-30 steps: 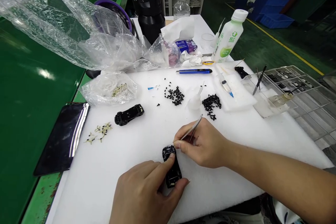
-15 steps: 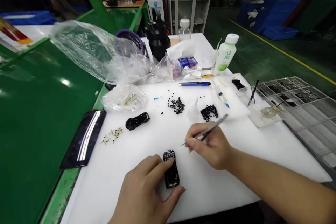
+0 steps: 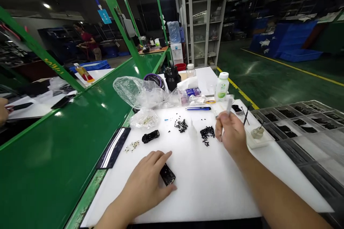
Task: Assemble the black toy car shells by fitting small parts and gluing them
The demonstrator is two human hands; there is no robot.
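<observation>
My left hand point(image 3: 146, 177) rests on the white board, curled about a black toy car point(image 3: 167, 176). Its fingers cover the car's far end, with the thumb near the close end. My right hand point(image 3: 231, 132) is raised above the board's right side, closed on a clear syringe point(image 3: 229, 104) whose lower part is hidden by the fingers. Left of that hand lies a heap of small black parts point(image 3: 207, 133). A looser scatter of black parts point(image 3: 181, 125) lies farther left. Another black toy car point(image 3: 150, 136) sits beyond my left hand, near small pale parts point(image 3: 132, 146).
A clear bag point(image 3: 145, 118) holds pale parts. Behind are a blue cutter knife point(image 3: 198, 108), a white bottle point(image 3: 221, 86) and a black flask point(image 3: 172, 78). On the right stand a small glass jar point(image 3: 257, 133) and a compartment tray point(image 3: 306, 128). A phone point(image 3: 114, 148) lies at the left edge.
My right hand has moved right and away from me; the tweezers it held are no longer seen, and it now grips the syringe. My view has tilted up.
</observation>
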